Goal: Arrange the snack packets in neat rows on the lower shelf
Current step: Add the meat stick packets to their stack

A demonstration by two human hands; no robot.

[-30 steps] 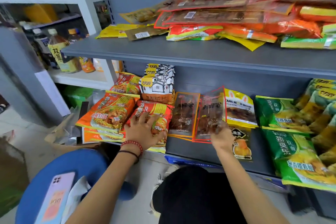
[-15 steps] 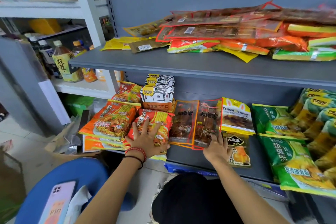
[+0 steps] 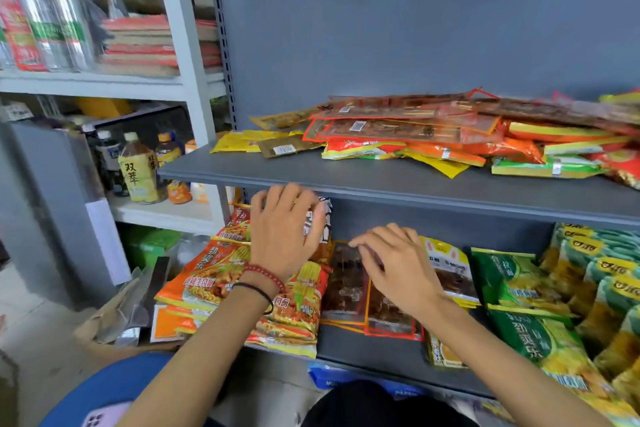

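The lower shelf (image 3: pixel 381 354) holds orange packets (image 3: pixel 214 281) left, clear packets (image 3: pixel 346 284) in the middle, green packets (image 3: pixel 519 288) right. The left hand (image 3: pixel 284 239) bends its fingers over a white packet (image 3: pixel 323 222) at the back, grip unclear. The right hand (image 3: pixel 398 270) lays loosely spread fingers (image 3: pixel 367 242) on the clear packets.

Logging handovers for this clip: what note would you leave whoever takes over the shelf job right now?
Left hand: on the black-and-white packet at the back of the lower shelf; grip unclear.
Right hand: rests with relaxed fingers on the clear packets.
Done: orange packets, clear packets and green packets lie roughly side by side.
Left: rows overlap and sit askew; straighten them. A loose heap lies on the upper shelf.
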